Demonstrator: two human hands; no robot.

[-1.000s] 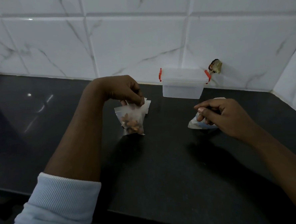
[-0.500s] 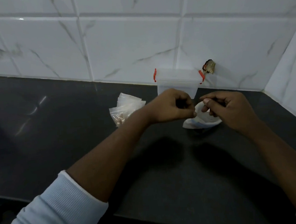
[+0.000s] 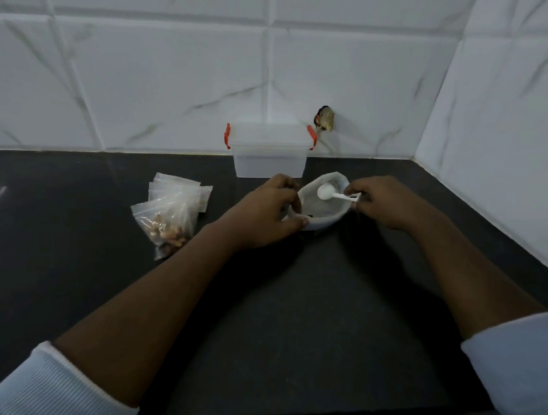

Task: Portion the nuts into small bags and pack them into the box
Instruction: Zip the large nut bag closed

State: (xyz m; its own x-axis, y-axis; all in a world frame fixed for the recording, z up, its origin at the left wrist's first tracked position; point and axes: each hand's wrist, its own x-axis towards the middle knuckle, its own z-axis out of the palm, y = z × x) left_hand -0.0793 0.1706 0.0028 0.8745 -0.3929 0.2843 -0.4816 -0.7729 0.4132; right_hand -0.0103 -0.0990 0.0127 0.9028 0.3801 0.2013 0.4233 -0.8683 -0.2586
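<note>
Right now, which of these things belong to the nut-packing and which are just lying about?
Belong: white pouch, gripped by left hand and right hand; white spoon inside it; filled nut bag; empty small bags; clear box.
Lying about: brown scrap on the wall.

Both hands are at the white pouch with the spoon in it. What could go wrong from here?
The soft white pouch stands open because the left hand and right hand pinch its rim; freeing one for the spoon may let it slump and spill. The box looks lidded, so the filled bag cannot go in yet.
</note>
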